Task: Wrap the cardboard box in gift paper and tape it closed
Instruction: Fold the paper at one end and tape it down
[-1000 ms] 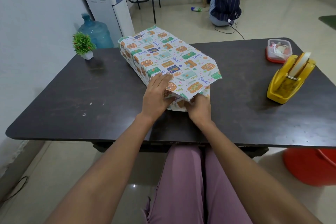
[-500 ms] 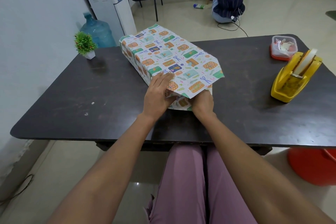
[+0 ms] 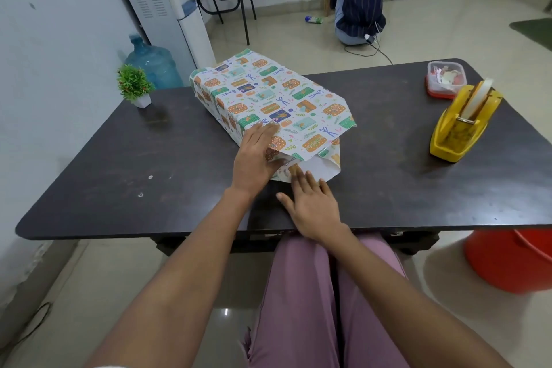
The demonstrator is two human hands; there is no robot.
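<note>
Table (image 3: 179, 188), dark, on tiled floor (image 3: 298, 39)

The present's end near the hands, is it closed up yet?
Not yet. The gift paper still gapes open there; its bottom flap lies flat on the table.

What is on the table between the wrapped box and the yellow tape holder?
Nothing: the head view shows only bare dark table between the wrapped box and the yellow tape holder.

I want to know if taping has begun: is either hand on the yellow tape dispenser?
No: the left hand and right hand both rest on the gift paper, and the tape dispenser stands untouched apart.
</note>
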